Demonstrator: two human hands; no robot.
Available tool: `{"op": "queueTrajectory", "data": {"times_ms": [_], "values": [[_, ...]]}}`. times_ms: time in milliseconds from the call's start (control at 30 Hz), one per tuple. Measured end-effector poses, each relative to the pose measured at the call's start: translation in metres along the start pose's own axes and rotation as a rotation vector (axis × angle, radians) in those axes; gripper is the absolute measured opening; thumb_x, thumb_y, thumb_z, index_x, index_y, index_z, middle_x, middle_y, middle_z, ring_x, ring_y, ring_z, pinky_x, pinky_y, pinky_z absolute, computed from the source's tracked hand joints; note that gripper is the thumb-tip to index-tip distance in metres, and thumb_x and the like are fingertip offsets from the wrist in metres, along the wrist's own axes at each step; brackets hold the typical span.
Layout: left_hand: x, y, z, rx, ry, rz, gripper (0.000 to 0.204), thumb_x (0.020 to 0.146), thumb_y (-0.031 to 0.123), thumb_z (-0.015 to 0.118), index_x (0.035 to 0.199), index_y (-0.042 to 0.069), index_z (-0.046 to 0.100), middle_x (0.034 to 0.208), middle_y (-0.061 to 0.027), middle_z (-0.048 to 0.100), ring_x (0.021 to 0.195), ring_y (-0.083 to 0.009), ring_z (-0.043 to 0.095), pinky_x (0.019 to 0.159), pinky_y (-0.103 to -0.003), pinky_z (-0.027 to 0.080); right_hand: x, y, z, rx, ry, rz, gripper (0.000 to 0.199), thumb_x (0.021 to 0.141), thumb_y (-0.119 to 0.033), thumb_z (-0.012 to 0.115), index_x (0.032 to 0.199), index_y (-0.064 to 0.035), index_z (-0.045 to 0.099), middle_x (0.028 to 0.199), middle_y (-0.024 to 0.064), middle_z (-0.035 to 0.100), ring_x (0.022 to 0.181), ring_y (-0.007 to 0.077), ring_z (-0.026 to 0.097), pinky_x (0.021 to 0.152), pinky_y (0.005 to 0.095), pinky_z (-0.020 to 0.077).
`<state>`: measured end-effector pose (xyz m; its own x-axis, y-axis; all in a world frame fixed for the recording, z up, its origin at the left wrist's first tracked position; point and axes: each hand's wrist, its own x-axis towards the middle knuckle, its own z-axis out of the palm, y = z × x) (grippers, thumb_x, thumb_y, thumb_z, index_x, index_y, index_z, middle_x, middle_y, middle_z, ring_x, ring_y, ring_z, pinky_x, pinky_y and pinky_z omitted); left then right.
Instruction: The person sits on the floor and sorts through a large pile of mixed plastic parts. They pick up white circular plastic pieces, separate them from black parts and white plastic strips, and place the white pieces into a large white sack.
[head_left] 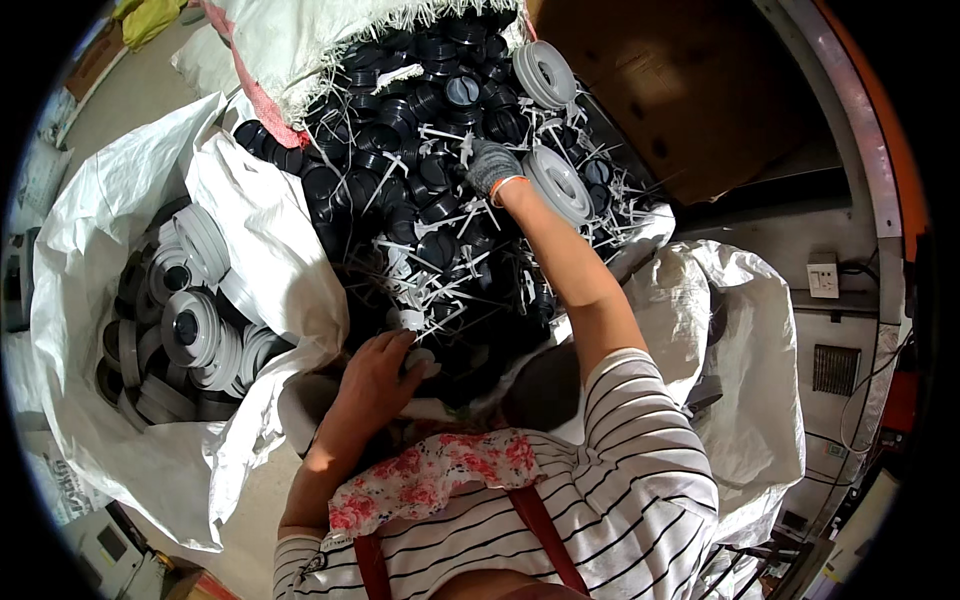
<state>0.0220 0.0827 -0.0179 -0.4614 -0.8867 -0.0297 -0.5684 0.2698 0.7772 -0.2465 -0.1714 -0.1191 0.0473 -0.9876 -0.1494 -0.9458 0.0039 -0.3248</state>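
I watched the right hand (490,165), in a grey knit glove, reach far into the heap of black round plastic caps (420,130) tangled with white plastic sprue sticks (430,290); its fingers curled down among the caps, though whether they gripped one I could not tell; a grey ribbed plastic disc (557,184) lay just beside its wrist; the bare left hand (375,375) rested clenched around a small pale piece (420,360) at the heap's near edge; the white woven sack (120,220) on the left held more grey discs
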Motion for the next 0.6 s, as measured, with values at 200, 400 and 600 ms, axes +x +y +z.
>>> {"op": "queueTrajectory", "data": {"times_ms": [200, 400, 600], "values": [[-0.006, -0.008, 0.008, -0.035, 0.039, 0.050, 0.033, 0.079, 0.016, 0.067, 0.105, -0.002, 0.058, 0.099, -0.0210, 0.062, 0.092, -0.0388, 0.058, 0.080, -0.043, 0.047, -0.006, 0.009, -0.056, 0.373, 0.267, -0.014, 0.025, 0.083, -0.031, 0.057, 0.076, -0.0075, 0.063, 0.072, 0.0092, 0.066, 0.060, 0.0239, 0.063, 0.055, 0.0366, 0.0490], [-0.004, -0.009, 0.010, -0.029, 0.078, 0.071, 0.033, 0.078, 0.017, 0.068, 0.104, -0.002, 0.059, 0.098, -0.0216, 0.062, 0.091, -0.0392, 0.059, 0.078, -0.042, 0.048, -0.009, 0.064, -0.106, 0.498, 0.482, -0.413, 0.014, 0.088, -0.021, 0.057, 0.086, -0.0088, 0.064, 0.079, 0.0033, 0.063, 0.070, 0.0115, 0.060, 0.057, 0.0291, 0.0466], [-0.009, -0.020, 0.011, -0.076, 0.114, 0.095, 0.032, 0.079, 0.017, 0.067, 0.103, -0.002, 0.060, 0.096, -0.0226, 0.061, 0.088, -0.0411, 0.059, 0.075, -0.042, 0.049, -0.114, 0.011, -0.172, 1.348, 0.226, -0.063, 0.010, 0.088, -0.009, 0.058, 0.096, -0.0093, 0.063, 0.083, 0.0017, 0.062, 0.072, 0.0134, 0.060, 0.059, 0.0267, 0.0476]]}}
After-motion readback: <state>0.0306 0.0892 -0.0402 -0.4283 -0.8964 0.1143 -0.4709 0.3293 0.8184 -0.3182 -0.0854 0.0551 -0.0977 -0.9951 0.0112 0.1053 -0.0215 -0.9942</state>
